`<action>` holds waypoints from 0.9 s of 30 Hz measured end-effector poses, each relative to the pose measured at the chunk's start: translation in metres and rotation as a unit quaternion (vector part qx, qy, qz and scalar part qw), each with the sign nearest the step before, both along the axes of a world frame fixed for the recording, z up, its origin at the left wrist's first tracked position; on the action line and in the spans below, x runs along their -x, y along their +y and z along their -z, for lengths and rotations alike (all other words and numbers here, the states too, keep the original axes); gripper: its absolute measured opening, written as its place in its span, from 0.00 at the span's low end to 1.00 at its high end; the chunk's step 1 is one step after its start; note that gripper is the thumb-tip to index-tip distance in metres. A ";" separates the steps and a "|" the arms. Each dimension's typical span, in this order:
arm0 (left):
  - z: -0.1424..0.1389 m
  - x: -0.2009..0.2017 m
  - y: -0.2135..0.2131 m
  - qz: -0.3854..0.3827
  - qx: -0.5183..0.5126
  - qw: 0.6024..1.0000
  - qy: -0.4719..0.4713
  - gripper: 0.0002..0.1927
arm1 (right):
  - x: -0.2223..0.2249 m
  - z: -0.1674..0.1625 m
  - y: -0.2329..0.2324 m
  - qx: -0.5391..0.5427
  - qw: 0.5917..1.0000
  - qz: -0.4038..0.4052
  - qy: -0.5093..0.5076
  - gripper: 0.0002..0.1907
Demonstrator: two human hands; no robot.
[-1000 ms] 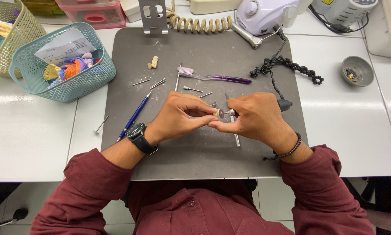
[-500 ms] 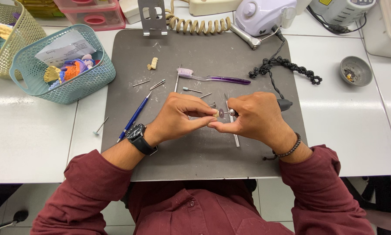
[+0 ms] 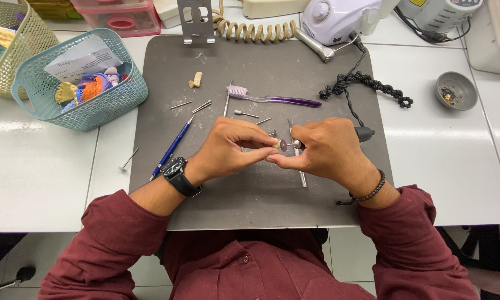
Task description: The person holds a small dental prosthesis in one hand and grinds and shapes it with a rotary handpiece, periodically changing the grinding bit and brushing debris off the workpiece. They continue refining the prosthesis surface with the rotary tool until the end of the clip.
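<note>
Grey mat [image 3: 261, 205], head view: right hand [image 3: 327, 153] grips a rotary handpiece [image 3: 364, 133], its pink disc [image 3: 284, 145] at mid-mat. Left hand [image 3: 227, 147] fingertips pinch a small pale piece [image 3: 275, 144] against the disc. Purple toothbrush [image 3: 272, 98] lies beyond.

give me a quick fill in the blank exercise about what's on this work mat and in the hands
1. The right hand grips a rotary handpiece whose tip carries a small ____ wheel.
2. The left hand wears a black ____ on its wrist.
3. The toothbrush on the grey mat has a ____ handle.
4. The teal basket stands to the person's ____ of the mat.

Missing words: pink; watch; purple; left
</note>
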State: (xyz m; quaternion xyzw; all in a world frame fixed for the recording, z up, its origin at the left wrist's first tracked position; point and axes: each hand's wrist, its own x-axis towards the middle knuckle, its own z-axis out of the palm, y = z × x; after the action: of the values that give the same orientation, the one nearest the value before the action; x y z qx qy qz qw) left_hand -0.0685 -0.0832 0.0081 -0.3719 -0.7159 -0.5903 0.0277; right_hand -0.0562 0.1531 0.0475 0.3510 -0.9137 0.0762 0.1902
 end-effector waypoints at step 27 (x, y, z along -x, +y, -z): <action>0.001 0.000 0.001 0.005 0.005 1.000 0.017 0.09 | 0.000 0.002 0.002 0.003 1.000 0.002 -0.004 0.35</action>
State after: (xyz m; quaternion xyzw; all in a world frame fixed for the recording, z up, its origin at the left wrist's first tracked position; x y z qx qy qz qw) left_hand -0.0683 -0.0823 0.0071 -0.3858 -0.7162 -0.5805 0.0349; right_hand -0.0565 0.1551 0.0456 0.3480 -0.9150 0.0799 0.1880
